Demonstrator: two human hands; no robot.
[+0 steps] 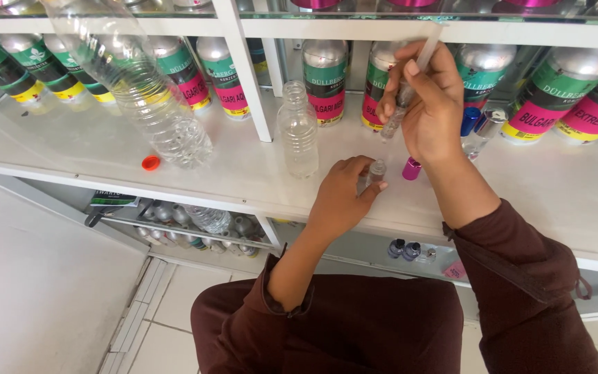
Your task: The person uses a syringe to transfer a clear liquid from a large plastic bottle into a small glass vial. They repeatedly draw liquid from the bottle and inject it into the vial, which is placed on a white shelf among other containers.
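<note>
Hands both busy at the white shelf (105,149). Our left hand (340,197) is closed around a small clear vial (376,171), holding it upright on the shelf surface, fingers wrapped round its lower body, neck showing above them. Our right hand (429,97) is up above it, pinched shut on a clear syringe (404,93) held near vertical, tip pointing down toward the vial; tip sits above the vial mouth, not touching as far as we can see. Magenta cap (412,168) stands on the shelf just right of the vial, close to our right wrist. Empty clear plastic bottle (297,131), uncapped, stands upright just left of our left hand. Larger clear water bottle (133,76) leans across the shelf further left, with an orange cap (150,163) lying near its base. Silver bottles with green and pink labels (325,79) line the back of the shelf. We wear dark maroon sleeves (520,277).
</note>
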